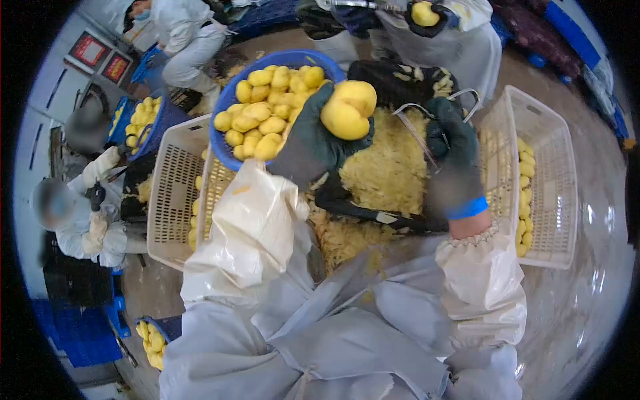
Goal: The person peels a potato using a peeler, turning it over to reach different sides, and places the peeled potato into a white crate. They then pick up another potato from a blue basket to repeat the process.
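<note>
My left hand [323, 137], in a dark green glove, holds a large peeled potato [349, 110] with an uneven, lobed shape. Behind it stands a round blue basket [222, 148] full of peeled yellow potatoes [260, 113]. Over to the right, my right hand [452, 137], gloved too, is closed around a metal peeler [415, 133] with a bent wire frame. The peeler is apart from the potato. Between and below my hands, a black container [347, 205] holds a heap of peelings [387, 163].
White slotted crates [177, 143] [557, 160] with potatoes stand on both sides. Co-workers [90, 220] [183, 43] sit at the left. Across from me, another person's gloved hand [427, 19] holds a potato. Blue baskets [157, 133] stand at the left.
</note>
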`<state>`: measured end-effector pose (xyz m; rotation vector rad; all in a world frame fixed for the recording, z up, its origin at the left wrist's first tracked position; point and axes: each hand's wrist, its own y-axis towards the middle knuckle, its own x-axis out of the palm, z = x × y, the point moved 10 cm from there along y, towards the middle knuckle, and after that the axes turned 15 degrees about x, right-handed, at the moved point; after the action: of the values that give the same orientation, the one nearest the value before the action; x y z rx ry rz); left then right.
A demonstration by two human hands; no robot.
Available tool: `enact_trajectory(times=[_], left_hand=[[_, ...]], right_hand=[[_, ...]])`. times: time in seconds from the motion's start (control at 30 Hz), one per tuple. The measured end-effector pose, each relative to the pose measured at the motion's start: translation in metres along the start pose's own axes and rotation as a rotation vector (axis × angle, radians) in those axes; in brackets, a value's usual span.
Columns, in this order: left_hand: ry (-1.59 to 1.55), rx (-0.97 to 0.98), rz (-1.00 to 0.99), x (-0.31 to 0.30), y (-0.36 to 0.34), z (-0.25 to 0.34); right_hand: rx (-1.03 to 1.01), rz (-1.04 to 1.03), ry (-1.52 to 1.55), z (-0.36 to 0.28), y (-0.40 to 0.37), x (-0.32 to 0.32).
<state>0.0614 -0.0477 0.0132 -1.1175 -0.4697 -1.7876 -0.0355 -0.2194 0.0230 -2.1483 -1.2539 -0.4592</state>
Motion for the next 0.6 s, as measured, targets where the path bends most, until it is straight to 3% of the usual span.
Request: enact_trajectory(times=[0.07, 0.17, 0.2, 0.3, 0.37, 0.43, 0.53, 0.6], left_hand=[[-0.107, -0.184, -0.104, 0.005, -0.011, -0.034], [-0.207, -0.295, -0.014, -0.003, -0.027, -0.063], [-0.167, -0.251, 0.006, -0.009, -0.023, -0.067], [-0.267, -0.374, -0.074, -0.005, -0.028, -0.072], [-0.208, -0.316, -0.054, -0.011, -0.025, -0.069], [0.051, -0.204, -0.275, 0.005, -0.029, -0.056], [0.271, -0.163, -0.418, 0.004, -0.028, -0.053], [0.485, -0.051, -0.54, 0.019, -0.031, -0.051]], right_hand=[[0.037, 0.017, -0.099, -0.001, -0.007, 0.009], [-0.003, -0.007, -0.142, -0.003, -0.01, 0.012], [0.0, 0.049, -0.142, -0.004, -0.011, 0.009], [-0.033, 0.045, -0.085, -0.01, -0.002, -0.003], [-0.033, 0.095, -0.028, -0.007, 0.004, -0.011], [-0.039, 0.138, 0.026, -0.008, 0.004, -0.015], [-0.05, 0.086, -0.083, -0.007, -0.008, 0.004], [-0.109, 0.109, -0.333, -0.008, -0.022, 0.025]])
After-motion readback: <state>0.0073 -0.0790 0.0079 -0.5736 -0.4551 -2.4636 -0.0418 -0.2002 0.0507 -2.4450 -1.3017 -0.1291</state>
